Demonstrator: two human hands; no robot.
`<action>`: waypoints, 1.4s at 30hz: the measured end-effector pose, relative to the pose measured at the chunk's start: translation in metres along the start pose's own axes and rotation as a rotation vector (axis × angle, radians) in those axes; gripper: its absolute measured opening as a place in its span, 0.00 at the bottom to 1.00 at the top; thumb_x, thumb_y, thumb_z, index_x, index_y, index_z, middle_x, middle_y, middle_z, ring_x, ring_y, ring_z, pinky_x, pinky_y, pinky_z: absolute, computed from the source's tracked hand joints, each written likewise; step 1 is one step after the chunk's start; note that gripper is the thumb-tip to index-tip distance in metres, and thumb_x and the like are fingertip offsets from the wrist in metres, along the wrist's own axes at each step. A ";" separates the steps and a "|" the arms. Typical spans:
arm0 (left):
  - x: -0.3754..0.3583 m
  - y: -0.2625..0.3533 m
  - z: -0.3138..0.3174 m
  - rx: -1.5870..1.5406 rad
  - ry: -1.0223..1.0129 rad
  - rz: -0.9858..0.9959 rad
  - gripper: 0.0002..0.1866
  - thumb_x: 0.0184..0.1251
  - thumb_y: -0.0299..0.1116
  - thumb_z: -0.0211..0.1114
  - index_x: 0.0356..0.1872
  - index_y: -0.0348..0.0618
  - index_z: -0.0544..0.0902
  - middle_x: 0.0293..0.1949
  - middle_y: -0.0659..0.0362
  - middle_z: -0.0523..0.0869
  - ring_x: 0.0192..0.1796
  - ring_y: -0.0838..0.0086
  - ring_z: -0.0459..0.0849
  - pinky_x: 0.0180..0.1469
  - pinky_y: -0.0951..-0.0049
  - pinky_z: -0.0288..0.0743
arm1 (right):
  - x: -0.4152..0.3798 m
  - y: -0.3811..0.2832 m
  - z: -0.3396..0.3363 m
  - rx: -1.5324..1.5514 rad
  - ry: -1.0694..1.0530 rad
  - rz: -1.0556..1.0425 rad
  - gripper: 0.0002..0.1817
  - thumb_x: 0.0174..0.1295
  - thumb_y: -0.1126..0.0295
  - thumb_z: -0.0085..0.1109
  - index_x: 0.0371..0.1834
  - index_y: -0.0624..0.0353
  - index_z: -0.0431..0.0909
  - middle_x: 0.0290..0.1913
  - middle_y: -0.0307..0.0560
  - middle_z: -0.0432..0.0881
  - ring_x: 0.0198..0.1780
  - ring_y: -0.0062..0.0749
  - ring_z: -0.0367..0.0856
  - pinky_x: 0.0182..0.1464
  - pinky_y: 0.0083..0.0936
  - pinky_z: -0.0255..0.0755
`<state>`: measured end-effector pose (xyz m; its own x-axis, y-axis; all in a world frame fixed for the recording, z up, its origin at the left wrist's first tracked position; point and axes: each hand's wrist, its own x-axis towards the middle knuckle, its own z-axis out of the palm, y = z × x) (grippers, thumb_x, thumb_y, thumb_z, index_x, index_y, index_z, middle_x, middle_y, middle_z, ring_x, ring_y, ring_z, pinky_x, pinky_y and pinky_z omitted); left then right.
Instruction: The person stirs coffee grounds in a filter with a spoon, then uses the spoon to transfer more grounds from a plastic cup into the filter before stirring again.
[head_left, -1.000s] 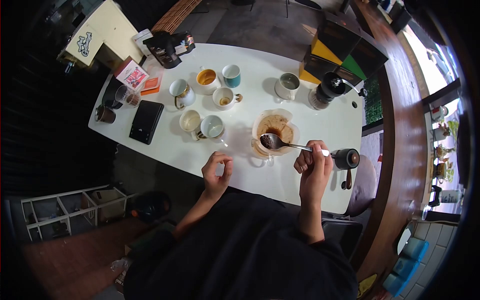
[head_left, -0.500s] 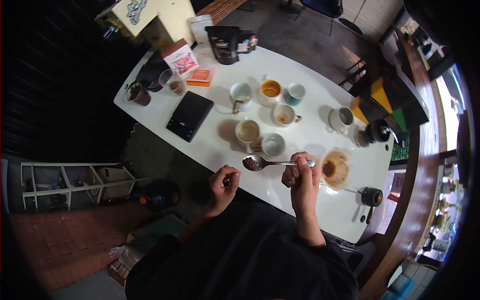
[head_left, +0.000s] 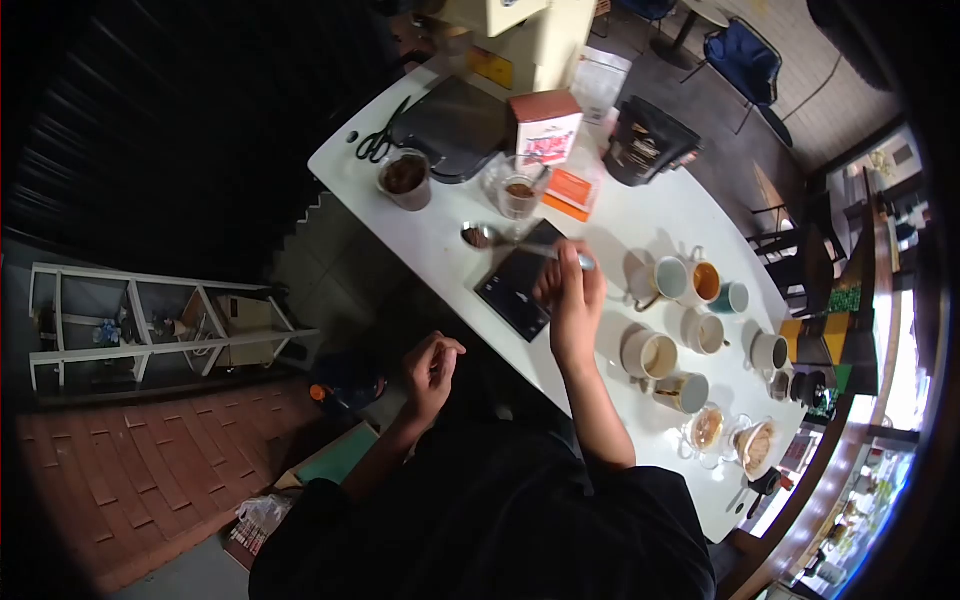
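My right hand (head_left: 577, 310) grips the handle of a metal spoon (head_left: 520, 247), whose bowl carries some dark brown bits. The spoon hangs over the black scale (head_left: 522, 290), its bowl past the scale's edge on the left. Just beyond the bowl are a clear plastic cup (head_left: 519, 192) with brown contents and another cup (head_left: 404, 180) filled with something dark. My left hand (head_left: 432, 372) hovers off the table's near edge, fingers curled in and nothing visible in them.
Several mugs (head_left: 652, 354) stand on the right of the white table (head_left: 450, 262), near a glass dripper with a stained filter (head_left: 755, 447). At the far left lie scissors (head_left: 378, 146) and a dark flat device (head_left: 450, 125). A box (head_left: 546, 130) and black pouch (head_left: 648, 142) stand behind.
My view has swung left, so the mugs now sit further right. My right hand has carried the loaded spoon from near the mugs to over the scale, close to the plastic cups.
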<state>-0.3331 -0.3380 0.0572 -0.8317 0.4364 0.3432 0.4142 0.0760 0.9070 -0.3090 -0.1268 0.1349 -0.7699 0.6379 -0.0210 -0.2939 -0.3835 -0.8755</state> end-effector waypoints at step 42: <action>0.038 -0.009 -0.001 -0.077 -0.245 -0.018 0.12 0.78 0.25 0.57 0.31 0.34 0.82 0.25 0.59 0.81 0.24 0.79 0.75 0.27 0.76 0.64 | -0.050 -0.054 -0.027 -0.372 0.136 -0.201 0.11 0.81 0.65 0.53 0.42 0.62 0.75 0.26 0.32 0.71 0.27 0.13 0.65 0.30 0.17 0.61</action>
<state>-0.3689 -0.3234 0.0619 -0.7206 0.6403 0.2661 0.3631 0.0215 0.9315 -0.2394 -0.1200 0.1701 -0.6297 0.7665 0.1262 -0.1869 0.0081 -0.9823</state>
